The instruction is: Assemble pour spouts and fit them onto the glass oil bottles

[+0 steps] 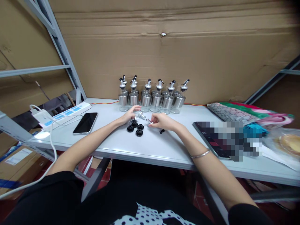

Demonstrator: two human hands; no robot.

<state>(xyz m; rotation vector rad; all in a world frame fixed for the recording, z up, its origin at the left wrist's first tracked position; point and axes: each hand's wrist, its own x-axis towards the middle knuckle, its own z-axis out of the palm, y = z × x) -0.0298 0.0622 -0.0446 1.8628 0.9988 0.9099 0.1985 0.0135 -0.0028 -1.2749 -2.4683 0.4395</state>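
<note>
My left hand [129,115] and my right hand [161,121] meet over the middle of the white table [150,147]. Between them they hold a small metal pourer spout [142,117]; the left fingers grip its body, the right fingertips pinch its tip. Just below lie several black rubber stoppers [137,128], and one small black piece [161,131] sits under my right hand. Behind the hands stand two rows of glass and steel dispenser bottles [152,98] with spouts fitted.
A black phone [85,122] lies at the left, beside a white power strip [63,115] with a cable running off the table's edge. At the right are a dark pad [215,137], folded colourful cloth [248,114] and a plastic bag [284,140]. Cardboard walls the back.
</note>
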